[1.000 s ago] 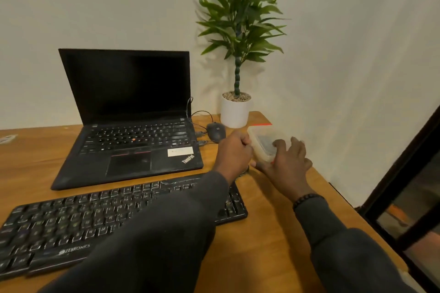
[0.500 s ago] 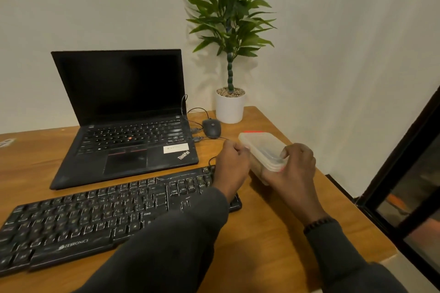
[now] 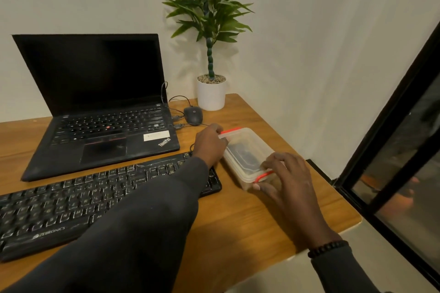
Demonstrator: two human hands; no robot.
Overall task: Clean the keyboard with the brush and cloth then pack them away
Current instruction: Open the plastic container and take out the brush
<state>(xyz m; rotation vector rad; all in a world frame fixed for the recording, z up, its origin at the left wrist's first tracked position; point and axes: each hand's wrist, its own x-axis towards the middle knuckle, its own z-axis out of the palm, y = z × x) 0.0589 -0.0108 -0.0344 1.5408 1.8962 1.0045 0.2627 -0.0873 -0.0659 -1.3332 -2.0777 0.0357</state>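
Both hands have brought the clear plastic box [image 3: 247, 153] down and nearer since half a second ago, when it was tilted up between them; it now sits flat on the bench [image 3: 238, 221], just right of the keyboard's far right corner. The left hand [image 3: 209, 144] grips the far end by the red latch [image 3: 229, 131], fingers curled over the rim. The right hand [image 3: 285, 173] holds the near end, fingertips on the lid and thumb under the second red latch [image 3: 263, 176].

Judging by the shut lid, the task is at its start: something dark shows through the lid, probably the brush and cloth, though I cannot tell them apart. Opening the box, brushing, wiping and repacking all seem left to do. The keyboard [image 3: 95, 197] lies untouched at the near left, partly under the left sleeve.

Readable writing: "ZEBRONICS" on the keyboard's near edge and "ThinkPad" on the laptop [image 3: 100, 107] palm rest. A white sticker beside that logo is too blurred to read. A mouse [image 3: 193, 114] and a potted plant [image 3: 210, 93] stand at the far side.
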